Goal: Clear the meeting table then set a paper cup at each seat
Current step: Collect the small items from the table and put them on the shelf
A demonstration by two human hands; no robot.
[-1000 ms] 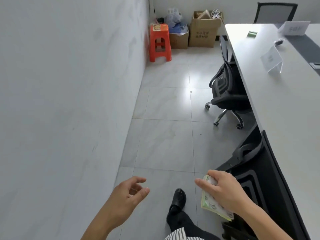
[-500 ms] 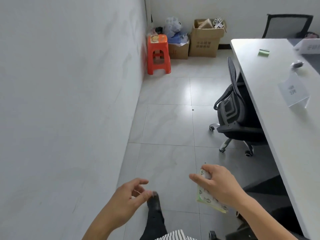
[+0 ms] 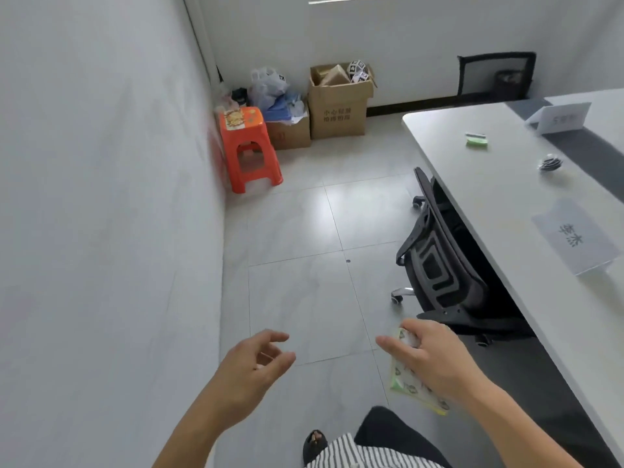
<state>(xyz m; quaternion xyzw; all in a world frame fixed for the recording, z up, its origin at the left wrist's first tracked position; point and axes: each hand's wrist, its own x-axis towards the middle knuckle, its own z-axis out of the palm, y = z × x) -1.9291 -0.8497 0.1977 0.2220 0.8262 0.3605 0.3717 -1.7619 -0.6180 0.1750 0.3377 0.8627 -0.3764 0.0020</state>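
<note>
Left hand (image 3: 255, 364) is low in view over the floor tiles (image 3: 304, 298) and holds nothing. Its fingers (image 3: 275, 336) are loosely curled with thumb and index apart, touching no object. White wall (image 3: 101, 197) is left of them.

Far ahead of those fingers, by the wall:
- red plastic stool (image 3: 250, 146)
- plastic bag (image 3: 268, 84) behind the stool
- cardboard boxes (image 3: 337, 111) behind the stool, the taller one open with stuff inside

Right hand (image 3: 434, 361) grips a green patterned packet (image 3: 403, 380).
- The packet sits under the palm, its top end tucked under the curled fingers (image 3: 391, 344).
- Its lower end sticks out below the hand, tilted, over the floor.
- The index finger points out to the left, off the packet.
- Thumb position is hidden.

Black office chair (image 3: 439, 265) is near, ahead-right of the right-hand fingers, and pushed in against the counter (image 3: 506, 204). The counter runs along the right of those fingers, apart from the packet.

On the counter, far ahead:
- small green item (image 3: 476, 140)
- small dark round object (image 3: 550, 162), too blurred to identify
- near name card (image 3: 577, 243)
- far name card (image 3: 562, 118)

A second black chair (image 3: 496, 74) is at the far end. At the bottom edge are a black shoe (image 3: 314, 444) and a striped garment (image 3: 364, 456).
</note>
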